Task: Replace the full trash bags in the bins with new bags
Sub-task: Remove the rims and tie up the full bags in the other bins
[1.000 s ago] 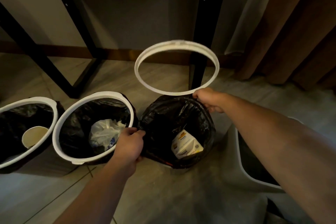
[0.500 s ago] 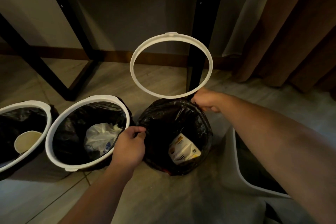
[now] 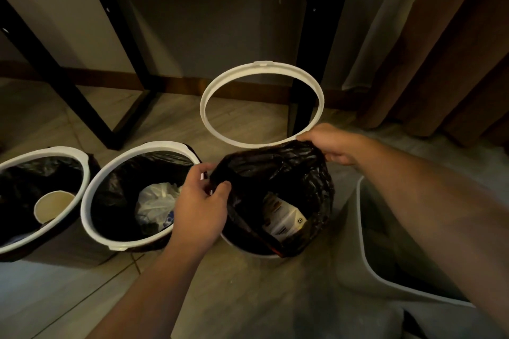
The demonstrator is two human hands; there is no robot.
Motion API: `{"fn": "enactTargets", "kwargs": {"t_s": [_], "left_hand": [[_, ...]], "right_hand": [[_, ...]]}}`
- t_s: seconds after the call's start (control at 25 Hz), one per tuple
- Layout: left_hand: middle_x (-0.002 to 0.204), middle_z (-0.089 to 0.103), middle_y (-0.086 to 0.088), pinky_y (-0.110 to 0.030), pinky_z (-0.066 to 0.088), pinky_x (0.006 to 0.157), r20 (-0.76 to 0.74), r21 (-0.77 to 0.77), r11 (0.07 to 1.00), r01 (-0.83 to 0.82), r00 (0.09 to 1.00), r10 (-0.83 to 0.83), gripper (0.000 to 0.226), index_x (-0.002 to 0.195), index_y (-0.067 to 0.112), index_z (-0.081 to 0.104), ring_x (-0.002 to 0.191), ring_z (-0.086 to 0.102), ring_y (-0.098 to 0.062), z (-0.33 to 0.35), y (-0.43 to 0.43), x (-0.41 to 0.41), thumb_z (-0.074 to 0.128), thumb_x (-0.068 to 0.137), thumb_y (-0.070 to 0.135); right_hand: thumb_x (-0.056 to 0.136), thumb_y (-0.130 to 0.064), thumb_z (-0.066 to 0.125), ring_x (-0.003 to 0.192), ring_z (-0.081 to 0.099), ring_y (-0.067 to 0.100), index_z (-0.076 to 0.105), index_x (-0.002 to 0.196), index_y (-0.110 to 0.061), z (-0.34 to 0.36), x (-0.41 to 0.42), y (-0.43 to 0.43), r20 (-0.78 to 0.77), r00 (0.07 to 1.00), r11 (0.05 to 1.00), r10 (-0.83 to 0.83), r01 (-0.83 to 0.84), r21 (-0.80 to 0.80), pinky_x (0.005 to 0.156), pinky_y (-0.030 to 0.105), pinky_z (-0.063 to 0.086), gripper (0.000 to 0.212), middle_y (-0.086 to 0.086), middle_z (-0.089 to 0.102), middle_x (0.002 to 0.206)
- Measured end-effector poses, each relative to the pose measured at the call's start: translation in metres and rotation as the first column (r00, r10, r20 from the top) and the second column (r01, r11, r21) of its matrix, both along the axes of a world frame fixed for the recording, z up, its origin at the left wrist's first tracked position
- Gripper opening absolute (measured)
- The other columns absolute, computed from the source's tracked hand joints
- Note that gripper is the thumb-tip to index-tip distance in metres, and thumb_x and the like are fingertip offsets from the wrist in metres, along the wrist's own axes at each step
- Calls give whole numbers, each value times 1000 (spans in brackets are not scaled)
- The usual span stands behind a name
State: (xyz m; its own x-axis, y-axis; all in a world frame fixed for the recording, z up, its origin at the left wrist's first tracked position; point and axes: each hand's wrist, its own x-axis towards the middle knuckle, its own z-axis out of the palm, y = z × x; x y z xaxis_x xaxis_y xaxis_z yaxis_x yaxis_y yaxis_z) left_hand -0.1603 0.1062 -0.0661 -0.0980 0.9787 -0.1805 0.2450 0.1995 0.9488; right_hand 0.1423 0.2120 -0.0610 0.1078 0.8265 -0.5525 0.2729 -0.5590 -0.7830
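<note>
The left hand (image 3: 201,206) is pinching the near-left edge of the black trash bag (image 3: 278,170), thumb and fingers (image 3: 205,170) closing narrowly on the plastic and lifting it clear of the rim. The bag is sitting in the third round bin (image 3: 248,252) from the left, its mouth gathering loosely above the bin, and a printed carton (image 3: 286,220) is lying inside it. The right hand (image 3: 330,143) is gripping the lower right part of the white retaining ring (image 3: 204,107), fingers curling round it. The ring is standing tilted, off the bin, above and behind the bag. The far edge of the bag is reaching up to that same hand, but whether the fingers are also catching it cannot be told.

To the left, two more round bins are standing on the tiled floor (image 3: 248,297), each with a black liner and its white ring in place. The middle bin (image 3: 86,201), just beside the left hand, is holding a crumpled white plastic bag (image 3: 157,201). The leftmost bin (image 3: 49,151) is holding a paper cup (image 3: 52,206). A larger white bin (image 3: 361,228) is standing at the right, partly hidden under the right forearm. Black table legs (image 3: 300,91) are rising behind the bins, and a brown curtain (image 3: 440,49) is hanging at the far right.
</note>
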Motion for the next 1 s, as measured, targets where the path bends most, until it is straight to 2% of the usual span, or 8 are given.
{"fn": "enactTargets", "kwargs": {"t_s": [0.16, 0.32, 0.4, 0.48, 0.6, 0.68, 0.84, 1.0], "left_hand": [[108, 74, 11, -44, 64, 76, -34, -5, 1000, -9, 999, 9, 45, 105, 62, 53, 82, 76, -5, 3, 5, -13, 72, 88, 25], [106, 76, 15, -43, 62, 77, -69, 15, 1000, 6, 998, -5, 47, 123, 50, 52, 84, 77, -8, 8, -3, -14, 74, 88, 27], [107, 76, 16, -41, 61, 86, 1, -15, 995, -97, 995, 97, 63, 133, 43, 46, 96, 76, -7, 3, -27, -5, 84, 84, 34], [113, 72, 12, -41, 58, 92, 139, -205, 948, -243, 952, 274, 73, 132, 29, 47, 105, 71, -11, -8, -62, 14, 93, 77, 35], [96, 72, -1, -38, 57, 76, 236, -555, 808, -198, 894, 381, 57, 117, 15, 58, 89, 70, -20, -22, -105, 49, 94, 75, 30], [82, 70, -4, -36, 52, 67, 297, -665, 740, -103, 872, 388, 42, 106, 11, 61, 78, 66, -23, -26, -114, 66, 91, 80, 25], [94, 71, -11, -41, 55, 77, 361, -693, 719, -49, 840, 404, 13, 106, 8, 65, 85, 67, -28, -27, -109, 81, 73, 97, 13], [99, 72, -21, -48, 58, 85, 416, -595, 795, -117, 801, 430, 4, 103, 3, 61, 87, 69, -33, -18, -105, 78, 58, 104, 0]], "right_hand": [[91, -22, 81, 108, 74, 21, 82, 111, -17, 18, 6, -20, 183, 958, 963, 221, -244, 116, 102, 39, 57, 20, 4, 80, 107], [92, -46, 78, 95, 66, 4, 78, 116, -36, 35, -14, -27, 418, 820, 871, 391, -476, 119, 74, 18, 48, 26, -13, 71, 104], [93, -49, 75, 80, 64, 3, 79, 110, -33, 40, -28, -23, 517, 763, 838, 388, -526, 146, 63, 18, 43, 24, -15, 68, 90], [95, -46, 74, 80, 65, 12, 78, 100, -25, 44, -41, -16, 615, 688, 806, 386, -576, 139, 62, 26, 45, 23, -7, 68, 85], [95, -46, 73, 84, 63, 15, 74, 95, -19, 50, -54, -10, 681, 567, 746, 464, -664, 45, 70, 32, 48, 28, -4, 68, 89], [97, -48, 71, 83, 59, 7, 73, 100, -26, 54, -62, -11, 691, 496, 702, 526, -712, -24, 65, 26, 45, 22, -12, 63, 90], [99, -35, 68, 80, 69, 17, 76, 109, -28, 63, -74, -8, 701, 477, 671, 530, -741, -3, 66, 30, 54, 14, -9, 67, 90], [101, -30, 62, 76, 73, 20, 70, 101, -35, 72, -77, -4, 673, 528, 685, 518, -727, 43, 66, 33, 59, 9, -4, 72, 92]]}}
